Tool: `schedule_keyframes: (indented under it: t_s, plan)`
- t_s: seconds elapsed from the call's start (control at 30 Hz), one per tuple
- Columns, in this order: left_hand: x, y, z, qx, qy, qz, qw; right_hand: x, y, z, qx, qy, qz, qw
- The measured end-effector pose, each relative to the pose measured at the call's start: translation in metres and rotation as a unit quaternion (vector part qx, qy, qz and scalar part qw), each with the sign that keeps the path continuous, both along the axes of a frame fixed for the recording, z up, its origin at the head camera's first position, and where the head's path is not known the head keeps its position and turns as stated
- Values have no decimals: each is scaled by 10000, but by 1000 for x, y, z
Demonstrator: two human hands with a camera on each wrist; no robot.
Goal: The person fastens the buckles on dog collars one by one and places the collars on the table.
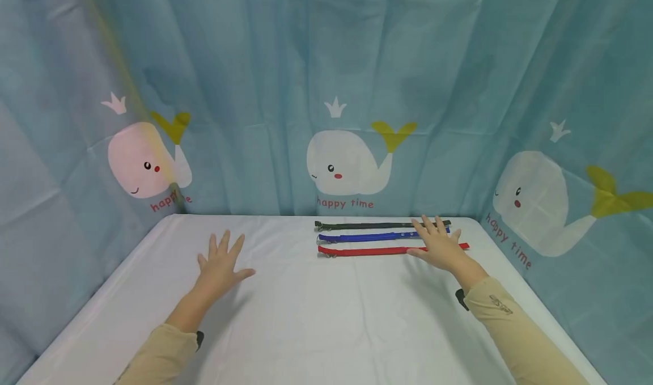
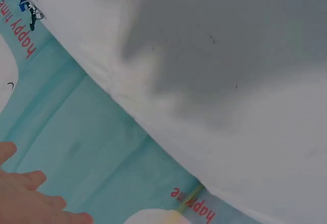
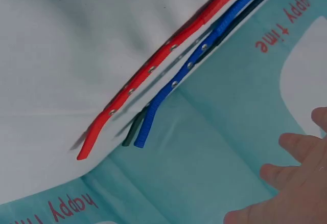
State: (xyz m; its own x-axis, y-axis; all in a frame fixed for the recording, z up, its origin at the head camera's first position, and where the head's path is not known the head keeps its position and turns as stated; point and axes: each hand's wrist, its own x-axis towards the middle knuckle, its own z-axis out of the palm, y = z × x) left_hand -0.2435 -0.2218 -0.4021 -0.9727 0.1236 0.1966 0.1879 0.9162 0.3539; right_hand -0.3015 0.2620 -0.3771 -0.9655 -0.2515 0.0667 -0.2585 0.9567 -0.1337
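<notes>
Three strap collars with metal eyelets and buckle ends lie side by side at the far right of the table: a black one (image 1: 367,225), a blue one (image 1: 364,237) and a red one (image 1: 364,252). My right hand (image 1: 440,248), fingers spread, hovers over their right ends and hides parts of them in the head view. In the right wrist view the eyelet ends of the red collar (image 3: 143,75) and blue collar (image 3: 179,73) show plainly. My left hand (image 1: 218,269) is held over the left side of the table, fingers spread, holding nothing.
A white cloth covers the table (image 1: 306,317), and its far edge meets a blue-green curtain (image 1: 245,90) printed with whales. The curtain also stands along the left and right sides. Both hands cast shadows on the cloth.
</notes>
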Motion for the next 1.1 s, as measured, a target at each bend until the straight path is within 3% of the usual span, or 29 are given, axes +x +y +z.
schedule_keyframes:
  t_s: [0.33, 0.57, 0.77, 0.97, 1.1]
  plan:
    - [-8, -3, -21, 1015, -70, 83, 9948, 5, 17, 1, -69, 148, -150, 9998]
    - [-12, 4, -32, 2209, -491, -48, 9741, 4, 32, -3, -85, 164, -394, 9991]
    - [-24, 14, -33, 2435, -773, -332, 9662, 2, 48, -7, -815, 80, -385, 9959]
    - [-36, 27, -39, 2829, -935, -470, 9534, 0, 61, -16, -1259, -58, -614, 9901]
    - [-44, 41, -44, 2871, -981, -497, 9516, -3, 74, -24, -1630, -40, -637, 9846]
